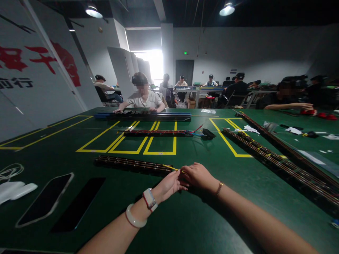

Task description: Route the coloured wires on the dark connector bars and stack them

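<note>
A long dark strip-like assembly (pixel 132 163) with several thin metallic lines along it lies on the green table in front of me. From its right end runs a thin yellow wire (pixel 170 167) toward my fingertips. My left hand (pixel 169 185) has its thumb and forefinger pinched on this wire; the other fingers curl loosely below. Against it, my right hand (pixel 197 176) is closed around the wire's end, its fingertips meeting those of the left. The very tip of the wire is mostly hidden by the fingers.
Two phones (pixel 46 199) (pixel 79 204) and a white cable (pixel 12 171) lie at left. Ahead is another strip with red and blue wires (pixel 159 133). Long dark strips (pixel 275 158) stretch along the right. Across the table a person (pixel 144 97) works at a blue rail (pixel 172 116).
</note>
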Available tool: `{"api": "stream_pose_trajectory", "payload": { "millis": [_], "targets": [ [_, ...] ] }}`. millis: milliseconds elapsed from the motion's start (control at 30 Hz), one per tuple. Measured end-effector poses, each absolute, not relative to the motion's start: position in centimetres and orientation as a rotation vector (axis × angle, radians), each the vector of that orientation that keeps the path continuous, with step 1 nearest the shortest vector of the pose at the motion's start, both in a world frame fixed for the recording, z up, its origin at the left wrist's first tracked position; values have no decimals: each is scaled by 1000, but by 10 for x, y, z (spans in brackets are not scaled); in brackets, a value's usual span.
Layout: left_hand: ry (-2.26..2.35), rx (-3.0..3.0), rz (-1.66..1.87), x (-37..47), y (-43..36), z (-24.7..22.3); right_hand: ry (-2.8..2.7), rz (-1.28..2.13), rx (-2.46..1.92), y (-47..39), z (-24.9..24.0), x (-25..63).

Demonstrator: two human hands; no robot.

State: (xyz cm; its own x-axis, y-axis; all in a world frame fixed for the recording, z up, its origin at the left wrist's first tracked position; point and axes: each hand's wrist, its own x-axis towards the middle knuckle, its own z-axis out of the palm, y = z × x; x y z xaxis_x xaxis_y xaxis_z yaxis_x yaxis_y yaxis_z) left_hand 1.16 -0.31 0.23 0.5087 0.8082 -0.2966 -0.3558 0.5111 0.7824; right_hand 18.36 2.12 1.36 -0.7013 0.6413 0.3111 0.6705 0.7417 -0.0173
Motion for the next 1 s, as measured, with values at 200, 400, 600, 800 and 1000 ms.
{"api": "stream_pose_trajectory", "payload": {
  "millis": [200,400,600,800,1000],
  "targets": [
    [738,708,763,11,-5,6,-2509,-209,-1067,26,16,187],
    [798,779,698,10,-7,6,-2403,-308,-1089,41,3,201],
    [865,896,721,12,-10,7,-2510,-298,-1036,50,-12,208],
    [850,825,789,14,-11,11,-2472,-148,-1039,54,-16,207],
    [881,871,827,14,-12,19,-2439,-86,-1043,53,-15,206]
  ]
}}
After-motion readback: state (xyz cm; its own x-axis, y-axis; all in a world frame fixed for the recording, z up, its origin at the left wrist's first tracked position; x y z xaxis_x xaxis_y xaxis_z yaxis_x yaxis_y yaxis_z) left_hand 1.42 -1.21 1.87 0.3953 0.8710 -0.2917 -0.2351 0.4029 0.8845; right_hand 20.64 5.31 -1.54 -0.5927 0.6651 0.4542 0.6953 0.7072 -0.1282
